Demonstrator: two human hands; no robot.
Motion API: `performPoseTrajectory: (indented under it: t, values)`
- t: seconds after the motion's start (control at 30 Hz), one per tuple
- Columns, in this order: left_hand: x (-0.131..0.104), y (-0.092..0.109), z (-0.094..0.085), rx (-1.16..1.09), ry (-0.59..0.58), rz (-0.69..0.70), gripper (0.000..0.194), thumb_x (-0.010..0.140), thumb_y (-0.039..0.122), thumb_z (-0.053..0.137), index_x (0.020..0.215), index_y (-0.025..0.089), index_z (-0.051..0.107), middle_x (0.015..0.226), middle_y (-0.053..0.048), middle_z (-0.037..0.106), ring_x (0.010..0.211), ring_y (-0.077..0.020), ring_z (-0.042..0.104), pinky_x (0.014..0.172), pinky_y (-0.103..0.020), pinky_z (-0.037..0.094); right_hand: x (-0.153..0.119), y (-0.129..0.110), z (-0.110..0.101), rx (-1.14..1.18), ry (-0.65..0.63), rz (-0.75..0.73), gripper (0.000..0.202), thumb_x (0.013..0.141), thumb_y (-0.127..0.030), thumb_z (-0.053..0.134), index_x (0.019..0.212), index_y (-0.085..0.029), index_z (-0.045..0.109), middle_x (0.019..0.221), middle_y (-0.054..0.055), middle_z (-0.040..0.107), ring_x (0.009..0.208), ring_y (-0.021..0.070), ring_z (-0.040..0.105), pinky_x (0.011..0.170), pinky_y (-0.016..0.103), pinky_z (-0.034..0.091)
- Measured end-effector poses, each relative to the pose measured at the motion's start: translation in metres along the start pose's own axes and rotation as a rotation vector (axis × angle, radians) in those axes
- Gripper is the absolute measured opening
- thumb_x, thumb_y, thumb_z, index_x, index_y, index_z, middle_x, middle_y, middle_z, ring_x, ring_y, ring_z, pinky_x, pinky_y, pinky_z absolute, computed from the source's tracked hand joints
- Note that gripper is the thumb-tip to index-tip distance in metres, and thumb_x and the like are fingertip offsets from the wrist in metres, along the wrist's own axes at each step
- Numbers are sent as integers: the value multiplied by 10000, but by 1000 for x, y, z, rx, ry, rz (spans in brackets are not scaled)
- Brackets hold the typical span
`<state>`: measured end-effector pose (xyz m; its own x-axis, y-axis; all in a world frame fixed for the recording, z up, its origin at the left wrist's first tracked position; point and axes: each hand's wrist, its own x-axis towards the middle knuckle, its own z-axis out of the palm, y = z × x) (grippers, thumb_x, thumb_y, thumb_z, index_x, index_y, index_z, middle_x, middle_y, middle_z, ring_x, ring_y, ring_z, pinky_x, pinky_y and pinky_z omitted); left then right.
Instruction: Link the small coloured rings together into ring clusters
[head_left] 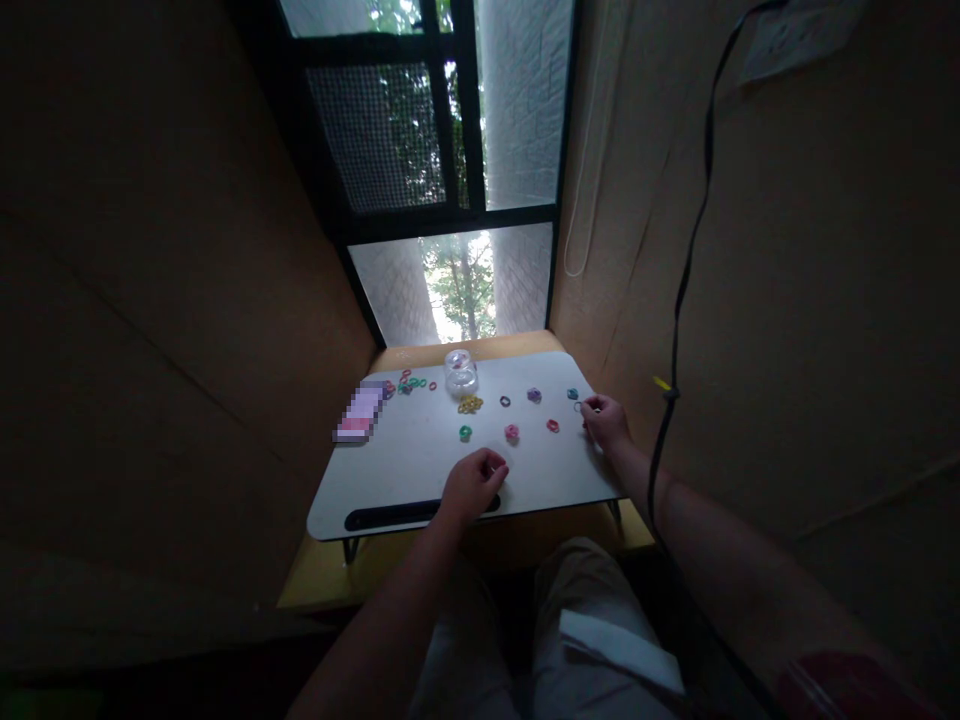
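My right hand (604, 421) is at the right edge of the white lap table (405, 470), its thumb and fingers pinched on a thin teal hair tie (577, 407). Just behind that loop lies a small teal bunch of hair ties (572, 393). My left hand (475, 480) is curled over the table's front edge, thumb and fingertips closed together; whether anything is between them is hidden. Beyond it lie a green bunch (466, 433), a pink bunch (511, 433), a red bunch (553, 426), a purple bunch (534, 395), one dark loop (505, 401) and a yellow heap (471, 404).
A clear plastic jar (461, 373) stands behind the yellow heap. Mixed red and green hair ties (409, 383) lie at the back left, beside a phone (360, 412). A black slot (390, 515) runs along the front edge. A black cable (679, 300) hangs on the right.
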<state>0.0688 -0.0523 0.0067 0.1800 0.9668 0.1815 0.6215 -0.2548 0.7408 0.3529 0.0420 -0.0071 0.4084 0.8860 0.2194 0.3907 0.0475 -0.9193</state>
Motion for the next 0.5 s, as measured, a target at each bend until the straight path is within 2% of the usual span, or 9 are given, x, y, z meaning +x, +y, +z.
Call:
performPoseTrajectory:
  t: [0.27, 0.5]
  values:
    - [-1, 1, 0, -12, -14, -7, 175, 775, 346, 585, 832, 190, 641, 637, 25, 591, 566, -100, 517, 560, -227, 365, 26, 2, 17, -207, 257, -52, 158, 678, -311, 543, 715, -170, 602, 732, 61, 649, 648, 177, 560, 638, 281, 423]
    - [-1, 2, 1, 14, -42, -15, 183, 771, 362, 590, 822, 191, 632, 636, 24, 582, 566, -99, 508, 561, -226, 360, 46, 1, 25, -338, 346, -85, 141, 704, -237, 504, 755, -176, 621, 854, 84, 640, 763, 197, 557, 691, 290, 415]
